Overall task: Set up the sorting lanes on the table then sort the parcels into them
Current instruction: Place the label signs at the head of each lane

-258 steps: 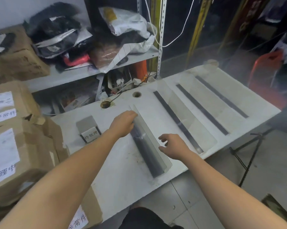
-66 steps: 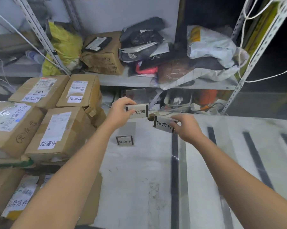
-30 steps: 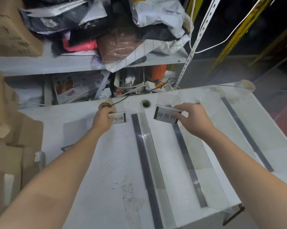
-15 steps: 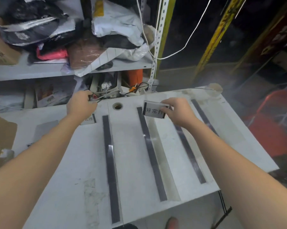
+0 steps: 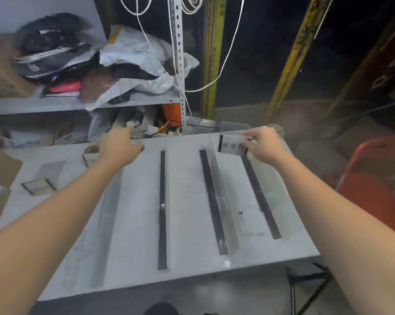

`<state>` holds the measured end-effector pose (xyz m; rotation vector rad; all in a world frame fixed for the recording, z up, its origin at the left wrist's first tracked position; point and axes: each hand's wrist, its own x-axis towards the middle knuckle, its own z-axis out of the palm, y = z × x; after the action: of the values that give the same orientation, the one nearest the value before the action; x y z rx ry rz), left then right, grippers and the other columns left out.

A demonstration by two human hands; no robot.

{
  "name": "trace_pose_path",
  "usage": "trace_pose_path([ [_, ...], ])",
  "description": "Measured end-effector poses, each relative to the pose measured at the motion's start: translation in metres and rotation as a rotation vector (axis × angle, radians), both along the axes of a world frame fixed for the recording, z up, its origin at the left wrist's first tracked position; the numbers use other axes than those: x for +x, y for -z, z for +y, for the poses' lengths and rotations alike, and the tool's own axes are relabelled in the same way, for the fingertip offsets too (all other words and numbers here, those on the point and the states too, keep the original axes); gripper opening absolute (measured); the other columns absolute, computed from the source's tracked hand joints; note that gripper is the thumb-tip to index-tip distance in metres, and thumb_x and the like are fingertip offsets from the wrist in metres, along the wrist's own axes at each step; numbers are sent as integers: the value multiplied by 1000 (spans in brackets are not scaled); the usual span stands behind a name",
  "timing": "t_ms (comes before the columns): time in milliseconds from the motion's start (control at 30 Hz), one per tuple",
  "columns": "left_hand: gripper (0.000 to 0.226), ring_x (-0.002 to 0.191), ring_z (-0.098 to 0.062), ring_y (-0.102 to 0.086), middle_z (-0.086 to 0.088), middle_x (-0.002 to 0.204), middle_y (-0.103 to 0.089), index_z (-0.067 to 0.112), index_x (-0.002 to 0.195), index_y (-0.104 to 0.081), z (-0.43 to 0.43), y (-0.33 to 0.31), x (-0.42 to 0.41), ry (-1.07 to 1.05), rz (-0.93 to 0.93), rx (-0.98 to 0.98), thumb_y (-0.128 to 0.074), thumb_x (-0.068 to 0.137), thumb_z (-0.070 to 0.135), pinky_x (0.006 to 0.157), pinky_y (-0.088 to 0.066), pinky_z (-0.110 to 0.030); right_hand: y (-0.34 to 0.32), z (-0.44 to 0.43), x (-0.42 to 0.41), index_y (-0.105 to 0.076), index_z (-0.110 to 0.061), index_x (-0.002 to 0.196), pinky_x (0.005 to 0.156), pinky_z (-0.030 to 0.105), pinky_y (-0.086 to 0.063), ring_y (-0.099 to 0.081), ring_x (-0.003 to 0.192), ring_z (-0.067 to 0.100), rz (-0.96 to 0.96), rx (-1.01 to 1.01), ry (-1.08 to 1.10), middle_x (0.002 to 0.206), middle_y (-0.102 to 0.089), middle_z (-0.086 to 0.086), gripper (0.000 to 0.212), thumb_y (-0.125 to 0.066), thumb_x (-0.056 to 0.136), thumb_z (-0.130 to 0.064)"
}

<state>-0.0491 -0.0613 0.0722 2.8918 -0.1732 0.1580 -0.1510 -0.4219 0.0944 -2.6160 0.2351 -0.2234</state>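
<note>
The right hand's (image 5: pixel 266 145) fingers (image 5: pixel 252 134) pinch a sign card (image 5: pixel 231 146) by its right end. It is white with black characters and a black band at each end, and it is held above the far edge of the desk (image 5: pixel 187 223), between the two rightmost dividers (image 5: pixel 214 201). The left hand's (image 5: pixel 118 148) fingers (image 5: pixel 135 147) curl down near the desk's back edge. A second card (image 5: pixel 89 158) shows at its thumb side, but whether they grip it cannot be told. Four clear dividers with dark base strips run lengthwise along the desk. A third card (image 5: pixel 38 186) lies flat at the left. Bagged parcels (image 5: pixel 133 51) fill the shelf (image 5: pixel 55 104) behind.
</note>
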Motion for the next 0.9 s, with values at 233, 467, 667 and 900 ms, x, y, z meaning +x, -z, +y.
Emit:
trace_pose_path([
  [233,41,110,-35,-58,-14,119,-64,12,125,-61,-52,11,12,45,7,-23,-63,88,31,81,-54,-46,40,-46,28,-72,-8,119,90,31,-45,-63,109,30,123,27,-50,118,-71,10,28,-68,92,-16],
  [467,44,112,-33,-59,-12,121,-64,11,126,-60,-86,44,52,16,70,-92,-63,88,33,87,-51,-45,96,-66,87,-75,-7,111,91,37,-51,-65,103,30,190,36,-123,114,-73,11,22,-69,91,-12],
  [667,50,123,-29,-53,-7,135,-58,17,136,-54,-97,70,91,-40,164,-79,-63,90,34,96,-49,-48,140,-69,140,-77,-8,106,62,18,-32,-52,83,18,273,41,-133,96,-71,7,18,-67,91,-7],
  [900,52,130,-24,-48,-5,139,-56,14,137,-54,-108,92,118,-50,193,-100,-63,91,35,98,-45,-41,179,-80,173,-77,-7,104,84,30,-45,-64,99,30,352,76,-112,106,-74,12,18,-69,88,-6],
])
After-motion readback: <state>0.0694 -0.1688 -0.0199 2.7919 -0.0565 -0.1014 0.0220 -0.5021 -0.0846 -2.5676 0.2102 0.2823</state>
